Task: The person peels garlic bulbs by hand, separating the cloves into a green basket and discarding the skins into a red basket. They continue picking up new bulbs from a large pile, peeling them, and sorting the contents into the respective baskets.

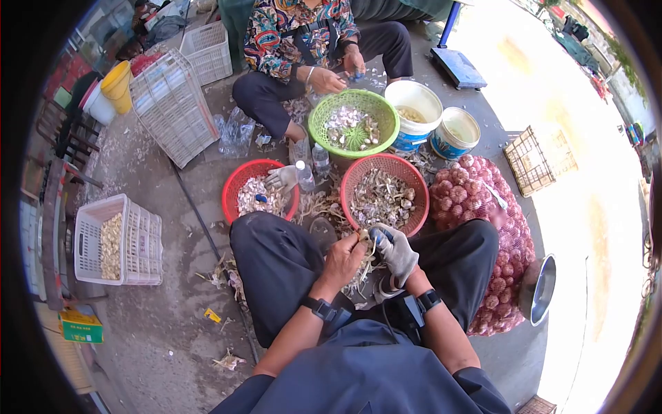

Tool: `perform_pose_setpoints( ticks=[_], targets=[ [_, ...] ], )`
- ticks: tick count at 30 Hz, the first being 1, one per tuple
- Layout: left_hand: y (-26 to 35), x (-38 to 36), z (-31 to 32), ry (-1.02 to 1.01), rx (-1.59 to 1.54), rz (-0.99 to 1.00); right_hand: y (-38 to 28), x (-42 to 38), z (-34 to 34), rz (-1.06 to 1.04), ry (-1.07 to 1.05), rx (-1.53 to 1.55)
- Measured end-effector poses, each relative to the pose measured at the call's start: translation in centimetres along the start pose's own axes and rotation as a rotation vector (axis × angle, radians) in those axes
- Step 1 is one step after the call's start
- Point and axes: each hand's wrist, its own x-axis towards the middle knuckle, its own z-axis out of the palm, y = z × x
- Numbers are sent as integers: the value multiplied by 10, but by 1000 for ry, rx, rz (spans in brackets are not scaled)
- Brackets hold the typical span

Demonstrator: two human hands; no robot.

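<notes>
My bare left hand [343,262] and my gloved right hand [398,258] meet between my knees, just in front of a red basket [422,199]. The left fingers pinch a pale garlic bulb [365,237], and the curled fingers of the grey glove press against it from the right. Dry stalks and skins hang below the hands. Garlic pieces and husks fill much of the basket. To its left, another red basket [228,195] holds loose cloves, a small blue object and an empty work glove [281,178].
Opposite me sits a person [296,41] with hands over a green basket [394,130] of garlic. White buckets [431,103] stand beside it. A net sack of garlic [510,269] and a metal bowl [540,290] lie right. Left are crates [141,241] and plastic bottles [305,178].
</notes>
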Motion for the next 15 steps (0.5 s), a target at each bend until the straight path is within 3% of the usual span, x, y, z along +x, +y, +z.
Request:
perform_pose_setpoints(
  ticks=[10,11,15],
  targets=[
    [2,0,9,-34,282,25,12,18,7,261,45,-529],
    [4,0,9,-28,260,2,29,20,7,234,98,-474],
    [1,6,6,-27,126,-107,64,24,6,270,200,214]
  ],
)
